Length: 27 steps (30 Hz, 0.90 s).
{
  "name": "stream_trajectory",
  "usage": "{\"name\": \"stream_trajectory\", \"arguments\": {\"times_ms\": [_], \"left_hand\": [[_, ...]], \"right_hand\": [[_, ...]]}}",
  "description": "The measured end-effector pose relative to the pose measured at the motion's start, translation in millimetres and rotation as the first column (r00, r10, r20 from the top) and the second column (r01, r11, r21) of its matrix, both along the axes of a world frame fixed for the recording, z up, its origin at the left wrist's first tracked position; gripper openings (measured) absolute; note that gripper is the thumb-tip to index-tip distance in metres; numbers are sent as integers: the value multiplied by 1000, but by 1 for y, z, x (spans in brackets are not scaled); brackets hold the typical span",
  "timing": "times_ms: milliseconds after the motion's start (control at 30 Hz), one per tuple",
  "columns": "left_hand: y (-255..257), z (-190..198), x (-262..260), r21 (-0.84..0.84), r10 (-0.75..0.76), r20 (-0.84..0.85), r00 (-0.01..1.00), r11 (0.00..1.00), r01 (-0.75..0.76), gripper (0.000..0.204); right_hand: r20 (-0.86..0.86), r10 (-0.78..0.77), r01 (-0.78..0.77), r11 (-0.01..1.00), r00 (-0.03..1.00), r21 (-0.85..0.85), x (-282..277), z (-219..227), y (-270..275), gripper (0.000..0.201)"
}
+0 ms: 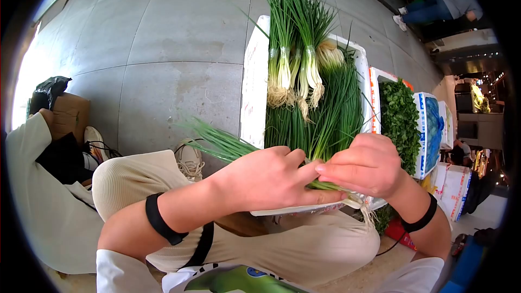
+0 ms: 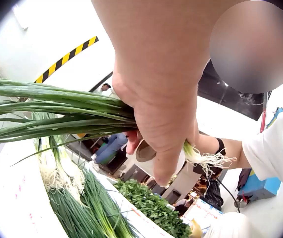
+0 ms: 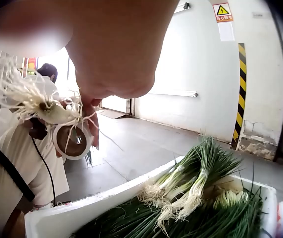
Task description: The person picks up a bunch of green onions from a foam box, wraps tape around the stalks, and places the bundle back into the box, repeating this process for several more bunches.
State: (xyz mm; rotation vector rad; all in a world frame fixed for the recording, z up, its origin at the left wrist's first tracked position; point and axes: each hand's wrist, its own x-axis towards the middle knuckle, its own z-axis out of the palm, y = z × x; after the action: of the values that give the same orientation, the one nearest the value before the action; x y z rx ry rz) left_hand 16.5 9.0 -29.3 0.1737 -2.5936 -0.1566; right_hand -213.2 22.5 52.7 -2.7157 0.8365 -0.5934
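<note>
My left hand (image 1: 277, 176) grips a bunch of spring onions (image 1: 225, 142) near the white ends, leaves pointing left and roots (image 1: 366, 211) sticking out to the right. Close against it, my right hand (image 1: 366, 165) has thumb and fingers pinched together at the left fingertips. A roll of clear tape (image 3: 73, 141) shows beside the right fingers in the right wrist view, and behind the left hand in the left wrist view; the head view hides it. Below both hands, a white foam box (image 1: 254, 92) holds loose spring onions (image 1: 336, 114) and tied bundles (image 1: 296, 49), roots toward me.
Right of the foam box stands another box with leafy green herbs (image 1: 399, 114), then a box with blue wrapping (image 1: 431, 130). A cardboard box (image 1: 70, 116) sits at the left, near a shoe (image 1: 189, 160). Farther off at the upper right is a person (image 1: 442, 5).
</note>
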Motion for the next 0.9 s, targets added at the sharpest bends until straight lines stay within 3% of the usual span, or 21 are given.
{"name": "stream_trajectory", "arguments": {"times_ms": [267,467,633,667,767,833,900], "left_hand": [[-4,-2,-1,35,10,10,1000,999,-11,78],[-6,1,0,78,13,51,999,997,-17,80],[-6,3,3,83,16,63,998,996,-22,82],[-6,3,4,87,17,90,996,996,-25,83],[-6,1,6,98,26,128,991,994,-39,83],[-7,-5,6,104,20,79,997,994,-28,69],[-8,-7,7,118,16,87,996,993,-27,69]], "right_hand": [[63,-22,21,1000,998,9,-3,-10,-5,28],[74,-104,95,989,992,109,-11,-9,-12,24],[70,-296,281,944,953,173,-33,-3,-18,18],[24,-393,375,894,919,246,-42,0,-20,14],[17,-634,610,751,773,253,-96,-16,-37,9],[71,-746,692,646,662,323,-142,-37,-53,6],[174,-833,681,534,525,501,-179,-59,-69,13]]}}
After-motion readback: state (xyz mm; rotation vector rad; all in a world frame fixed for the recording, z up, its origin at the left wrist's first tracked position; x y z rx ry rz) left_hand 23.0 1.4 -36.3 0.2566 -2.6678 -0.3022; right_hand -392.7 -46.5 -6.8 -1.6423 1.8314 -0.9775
